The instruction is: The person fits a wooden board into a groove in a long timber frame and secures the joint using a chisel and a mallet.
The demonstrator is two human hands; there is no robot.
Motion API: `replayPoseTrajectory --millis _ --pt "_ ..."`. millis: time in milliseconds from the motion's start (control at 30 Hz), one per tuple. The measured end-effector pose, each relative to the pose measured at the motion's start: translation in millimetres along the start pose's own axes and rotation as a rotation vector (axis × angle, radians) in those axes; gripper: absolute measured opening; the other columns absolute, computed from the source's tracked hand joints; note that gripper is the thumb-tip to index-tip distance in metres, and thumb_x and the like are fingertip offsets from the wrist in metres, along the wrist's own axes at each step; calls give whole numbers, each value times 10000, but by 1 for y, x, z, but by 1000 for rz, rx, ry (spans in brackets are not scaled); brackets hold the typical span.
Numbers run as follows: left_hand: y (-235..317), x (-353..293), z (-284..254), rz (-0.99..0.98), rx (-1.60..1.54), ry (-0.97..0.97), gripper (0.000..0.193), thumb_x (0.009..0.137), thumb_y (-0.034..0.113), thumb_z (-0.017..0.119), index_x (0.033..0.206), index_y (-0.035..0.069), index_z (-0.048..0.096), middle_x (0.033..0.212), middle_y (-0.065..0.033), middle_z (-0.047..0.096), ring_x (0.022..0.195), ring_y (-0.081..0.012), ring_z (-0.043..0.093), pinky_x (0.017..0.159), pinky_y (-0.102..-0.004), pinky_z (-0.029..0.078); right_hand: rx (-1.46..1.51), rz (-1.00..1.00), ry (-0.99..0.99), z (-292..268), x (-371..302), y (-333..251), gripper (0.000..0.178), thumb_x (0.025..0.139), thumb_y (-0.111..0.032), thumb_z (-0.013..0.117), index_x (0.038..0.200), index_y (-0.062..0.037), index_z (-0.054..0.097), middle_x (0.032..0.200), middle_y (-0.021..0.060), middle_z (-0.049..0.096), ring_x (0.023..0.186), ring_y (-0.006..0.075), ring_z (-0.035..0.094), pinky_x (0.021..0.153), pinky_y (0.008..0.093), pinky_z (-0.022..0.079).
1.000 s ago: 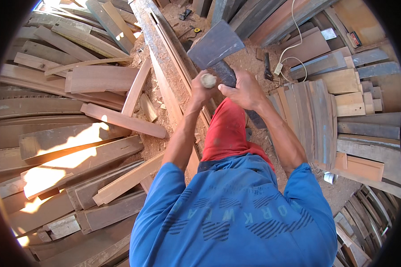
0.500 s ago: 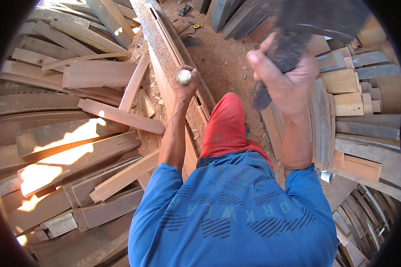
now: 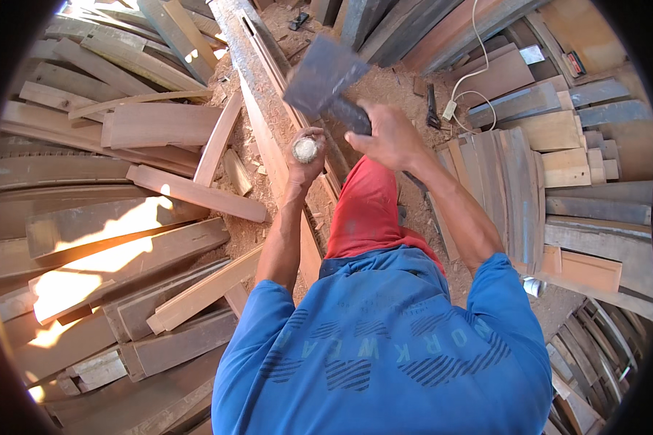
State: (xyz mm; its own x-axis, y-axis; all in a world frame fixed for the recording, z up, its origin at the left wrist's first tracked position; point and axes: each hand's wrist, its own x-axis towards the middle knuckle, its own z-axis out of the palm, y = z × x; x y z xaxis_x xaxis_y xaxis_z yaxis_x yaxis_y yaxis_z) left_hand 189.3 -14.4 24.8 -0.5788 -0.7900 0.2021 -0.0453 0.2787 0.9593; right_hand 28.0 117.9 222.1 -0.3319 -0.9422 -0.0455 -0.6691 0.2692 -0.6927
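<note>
My left hand [image 3: 310,168] is closed around a chisel held upright; only its pale, round handle end [image 3: 305,150] shows at the top of the fist, and the blade is hidden below. It stands over a long wooden beam [image 3: 274,56] with a narrow slot along it. In my right hand [image 3: 397,139] is a dark mallet, gripped by its short handle. The blocky mallet head [image 3: 328,75] hangs in the air just beyond and above the chisel, apart from it.
Stacked boards [image 3: 163,120] crowd the left side, with loose offcuts beside the beam. More planks [image 3: 511,192] lie at the right. A white cord with a socket block [image 3: 450,110] and a dark tool [image 3: 432,109] rest at the far right. Shavings cover the ground.
The mallet has come down and left from high at the right, toward the chisel, with my right hand. My left hand keeps its place apart from a slight shift.
</note>
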Motion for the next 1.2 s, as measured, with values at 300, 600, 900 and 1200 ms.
replayPoseTrajectory --millis 300,600,900,1200 --pt "10 7 3 -102 -86 -39 120 878 80 731 991 44 710 950 -32 710 859 -105 648 776 -273 533 -372 -883 782 -10 36 -19 265 821 -211 783 1009 -59 672 754 84 681 662 270 662 650 389 538" --pt "-2 -3 2 -120 -69 -15 115 895 38 717 1009 23 715 891 -4 709 797 -65 624 727 -234 515 -18 -88 100 -13 2 -25 338 817 -185 759 1091 -11 665 812 182 704 680 343 683 656 446 538" --pt "-18 -14 13 -40 17 56 230 882 41 722 1102 41 655 925 -3 680 814 -90 620 743 -236 522 -415 83 -253 37 9 38 318 782 -182 749 1034 -4 669 911 258 709 837 407 710 744 473 560" --pt "-48 64 0 -483 -250 39 123 887 30 685 997 46 737 861 -24 732 749 -110 672 685 -260 560 326 -79 185 62 -45 35 348 784 -304 742 912 -15 599 679 100 558 615 221 547 610 406 461"
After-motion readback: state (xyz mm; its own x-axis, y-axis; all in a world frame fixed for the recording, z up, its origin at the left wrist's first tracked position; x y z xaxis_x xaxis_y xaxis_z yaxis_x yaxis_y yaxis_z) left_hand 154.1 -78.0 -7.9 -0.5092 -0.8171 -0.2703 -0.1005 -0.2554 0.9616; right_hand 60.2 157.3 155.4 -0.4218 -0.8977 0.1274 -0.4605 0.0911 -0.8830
